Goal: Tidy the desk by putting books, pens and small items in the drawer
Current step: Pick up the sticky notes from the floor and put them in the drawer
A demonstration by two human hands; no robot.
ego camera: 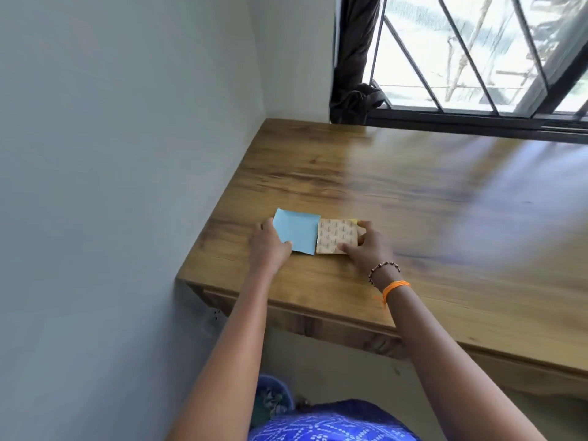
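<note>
Two square note pads lie side by side near the left front corner of the wooden desk (413, 198). The blue pad (297, 230) is on the left, and my left hand (269, 246) holds its left edge, thumb over the near corner. Touching it on the right is a tan patterned pad (335, 235) with a yellow edge showing at its far corner. My right hand (370, 246) grips that tan pad, thumb on its near edge and fingers curled round its right side.
A grey wall (111, 186) runs along the desk's left side. A barred window (477, 58) with a tied dark curtain (353, 74) stands behind the desk. The desk's front edge (350, 332) overhangs the space by my legs.
</note>
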